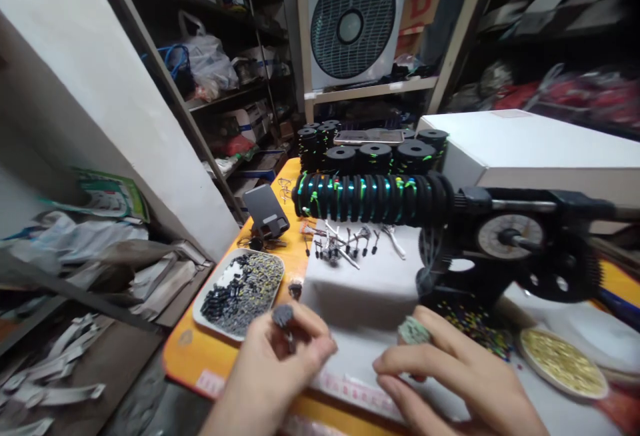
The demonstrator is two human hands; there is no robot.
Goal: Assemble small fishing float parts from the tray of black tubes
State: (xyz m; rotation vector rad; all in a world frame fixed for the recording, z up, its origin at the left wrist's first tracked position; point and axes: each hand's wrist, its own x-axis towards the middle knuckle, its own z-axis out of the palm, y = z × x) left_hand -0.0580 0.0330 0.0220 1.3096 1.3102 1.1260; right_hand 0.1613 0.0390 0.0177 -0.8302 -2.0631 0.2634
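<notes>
My left hand (285,363) is in front of the white work surface, thumb and forefinger pressed together. A dark grey wrap or lump (283,316) shows on its fingers, with a small dark piece below; what the fingertips pinch is too small to tell. On the right, my right hand (445,369) is also closed, thumb against fingers, with a pale green wrap or lump (414,331) at one finger. Anything between those tips is hidden. Above both hands, a black grooved spool (375,197) wound with green and blue thread sits on a geared winding device (510,236).
Left of my hands is a white tray (197,316) of small black, grey and yellow parts. Small dark-tipped pieces (345,243) lie under the spool. A dish of gold bits (563,363) stands right, a phone stand (265,209) left, more spools (375,156) and a white box (530,139) behind.
</notes>
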